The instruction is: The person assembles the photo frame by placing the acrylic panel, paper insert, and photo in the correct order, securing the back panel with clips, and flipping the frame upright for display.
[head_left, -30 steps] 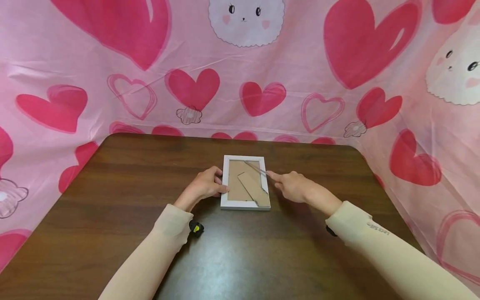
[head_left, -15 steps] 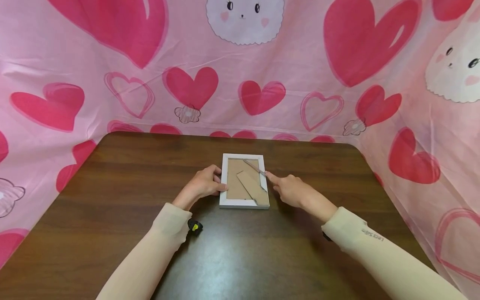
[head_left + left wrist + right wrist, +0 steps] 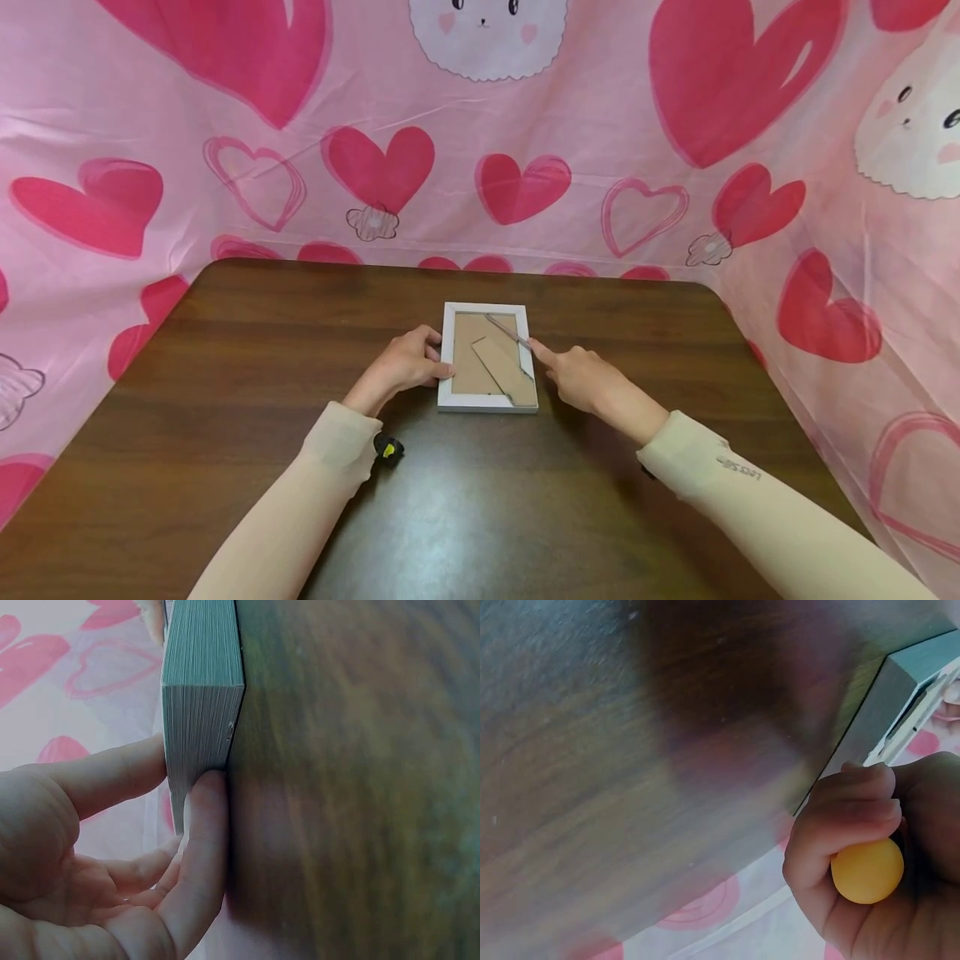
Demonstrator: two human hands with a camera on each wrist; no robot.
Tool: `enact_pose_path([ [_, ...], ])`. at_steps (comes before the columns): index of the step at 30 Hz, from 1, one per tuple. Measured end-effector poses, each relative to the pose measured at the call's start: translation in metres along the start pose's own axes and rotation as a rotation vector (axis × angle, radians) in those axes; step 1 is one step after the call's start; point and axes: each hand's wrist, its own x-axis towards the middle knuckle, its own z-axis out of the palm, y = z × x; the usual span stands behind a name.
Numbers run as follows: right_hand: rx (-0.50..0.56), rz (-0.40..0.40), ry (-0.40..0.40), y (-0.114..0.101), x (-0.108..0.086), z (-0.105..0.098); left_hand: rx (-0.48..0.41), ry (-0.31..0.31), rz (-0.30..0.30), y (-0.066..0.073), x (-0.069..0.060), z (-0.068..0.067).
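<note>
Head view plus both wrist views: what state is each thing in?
Frame: lying on the table, back up.
Board: inside the frame.
Stand: slantwise across the board.
Tool: yellow handle held, tip by the board's top edge.
Left hand: grip on the frame's left edge.
Right hand: grip round the handle.

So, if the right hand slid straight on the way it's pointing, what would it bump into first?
The picture frame, most likely at its right side: the right hand points there, and the thin tool it holds reaches over the brown backing. Depth is unclear, so it might skim over.
</note>
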Motion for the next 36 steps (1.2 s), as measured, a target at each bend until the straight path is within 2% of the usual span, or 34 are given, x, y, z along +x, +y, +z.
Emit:
enact_pose_path([
  [5,-0.018,0.021,0.001,-0.004,0.002,-0.002,0.003,-0.005,-0.003,0.001,0.001,-0.002],
  [13,-0.087,0.001,0.007,-0.007,0.002,-0.002,-0.005,0.007,0.000,0.001,0.001,-0.002],
  [23,0.041,-0.052,-0.059,0.011,0.004,-0.005,-0.023,0.011,-0.002,-0.002,0.000,0.000],
  [27,0.006,-0.085,-0.017,0.011,0.004,-0.006,-0.034,0.014,0.002,-0.003,0.000,0.001],
  [32,-0.126,-0.086,0.071,0.008,0.003,-0.006,-0.036,0.008,0.002,-0.002,0.000,0.000],
  [36,-0.192,-0.091,0.117,0.007,0.003,-0.008,-0.034,0.008,0.002,-0.002,0.001,0.000],
])
